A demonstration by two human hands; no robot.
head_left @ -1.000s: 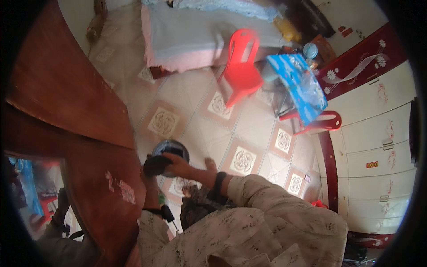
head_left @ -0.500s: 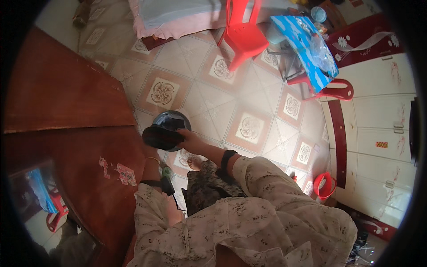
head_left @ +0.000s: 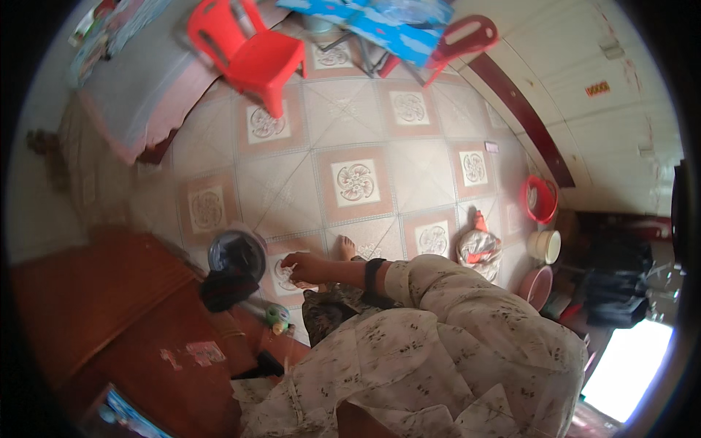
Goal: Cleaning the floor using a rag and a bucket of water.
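At the lower left, my left forearm [head_left: 252, 332] reaches along the brown wooden cabinet. A black rounded object [head_left: 226, 290] is at its end, seemingly in my left hand, whose fingers are hidden behind it. This object overlaps the near edge of a round dark bin [head_left: 261, 252] with a dark lining. My right hand [head_left: 305, 268] is just right of the bin, over the tiled floor. Its fingers are stretched out and apart, with nothing visible in them. Below the bin there is a small green item [head_left: 277, 315].
The brown wooden cabinet [head_left: 109, 321] bounds the left side. A red plastic chair [head_left: 263, 66] stands ahead by the bed [head_left: 153, 87]. Beyond it is a blue-topped folding table [head_left: 409, 36]. Rightward are a red basket [head_left: 539, 201], a cream bucket [head_left: 544, 247], and a pink basin [head_left: 537, 285].
My right hand has let go of the black object and drawn back to the right. The black object is now at my left hand. My view has swung right.
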